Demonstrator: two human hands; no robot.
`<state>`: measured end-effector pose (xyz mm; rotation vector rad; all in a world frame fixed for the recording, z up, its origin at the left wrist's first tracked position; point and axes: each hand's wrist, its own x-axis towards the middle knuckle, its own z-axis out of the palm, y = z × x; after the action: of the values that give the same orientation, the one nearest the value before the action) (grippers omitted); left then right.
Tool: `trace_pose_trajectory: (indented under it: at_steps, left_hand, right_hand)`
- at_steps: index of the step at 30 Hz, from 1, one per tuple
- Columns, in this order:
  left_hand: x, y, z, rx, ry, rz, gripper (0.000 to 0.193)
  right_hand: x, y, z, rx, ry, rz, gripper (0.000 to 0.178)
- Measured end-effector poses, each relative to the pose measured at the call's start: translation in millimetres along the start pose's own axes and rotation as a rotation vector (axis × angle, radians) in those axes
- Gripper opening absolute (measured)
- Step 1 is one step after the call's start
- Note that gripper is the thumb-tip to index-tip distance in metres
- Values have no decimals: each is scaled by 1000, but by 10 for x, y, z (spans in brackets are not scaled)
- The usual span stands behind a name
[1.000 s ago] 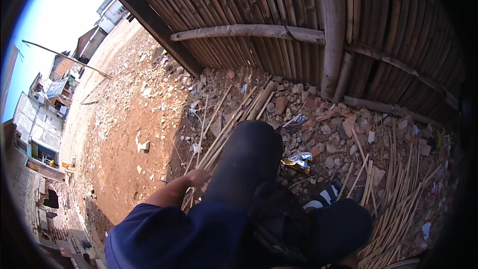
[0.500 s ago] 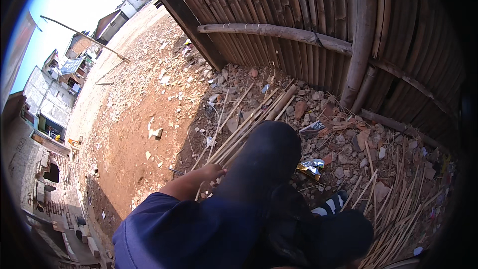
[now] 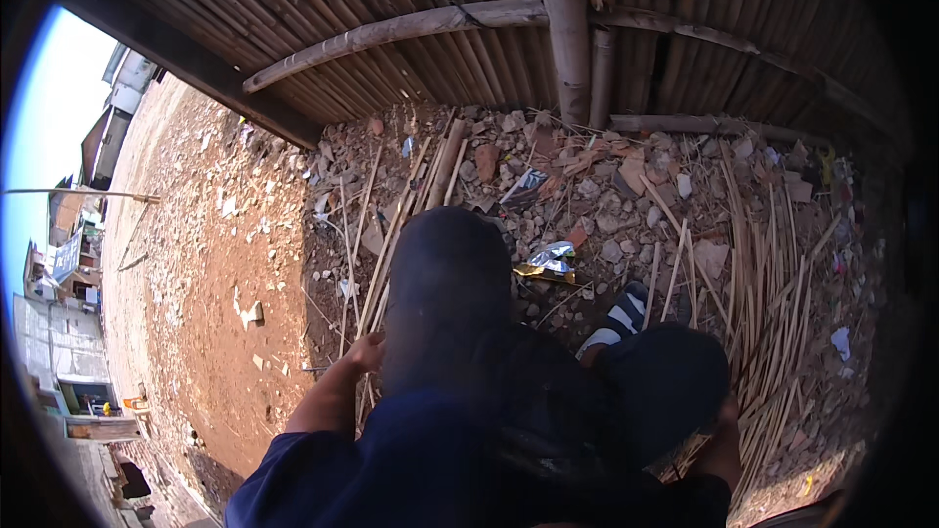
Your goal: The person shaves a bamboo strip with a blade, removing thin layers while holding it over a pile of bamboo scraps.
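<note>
My left hand is beside the left knee, its fingers curled and partly hidden by the dark trouser leg. Long thin bamboo strips run along the ground right past it; whether the hand grips one is hidden. At the right, my right hand shows in part behind the right knee. Its fingers are out of sight. Close to that hand lies a loose pile of split bamboo strips. A striped shoe stands between the knees and the pile.
A bamboo-slat wall with a thick post rises ahead. Stone and brick rubble covers the ground along its foot. A crumpled silver wrapper lies ahead of the shoe. Sunlit bare dirt and houses lie left.
The view has swung right, so wall and rubble sit further left. My right hand has come into sight beside the right knee. The left hand stays by the left knee.
</note>
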<state>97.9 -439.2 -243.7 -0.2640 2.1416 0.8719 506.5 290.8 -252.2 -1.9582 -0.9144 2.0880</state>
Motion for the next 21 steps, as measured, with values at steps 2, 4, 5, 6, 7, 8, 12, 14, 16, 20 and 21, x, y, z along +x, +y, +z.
trace_pose_trajectory:
  at_steps: [2,4,5,6,7,8,12,14,16,20,21]
  left_hand:
    - [63,452,111,-178,-194,9,42]
    - [7,178,15,-625,-205,-46,41]
    - [59,209,18,-619,-201,-81,40]
    - [61,194,4,-602,-170,-111,40]
    - [99,219,3,-584,-149,-130,40]
    - [88,215,-2,-569,-118,-145,39]
    - [391,508,18,-529,-98,-121,38]
    - [516,665,9,-529,-94,-67,38]
    - [593,770,-59,-551,-66,12,37]
    - [851,1127,-149,-578,-39,233,36]
    - [897,1198,-194,-588,-19,313,36]
  right_hand:
    - [5,-16,-276,-509,370,-121,52]
    - [138,20,-386,-955,383,-273,39]
    - [332,214,-658,-796,370,-383,36]
    - [285,229,-670,-831,398,-361,36]
    - [153,234,-668,-862,432,-336,36]
    - [-154,60,-423,-938,402,-343,36]
    - [-425,264,-858,-935,276,-259,38]
    - [-513,344,-920,-1037,370,-395,43]
    - [-921,94,-585,-934,373,-394,39]
    - [-1108,123,-611,-783,347,-483,28]
    - [-1083,115,-606,-683,300,-472,28]
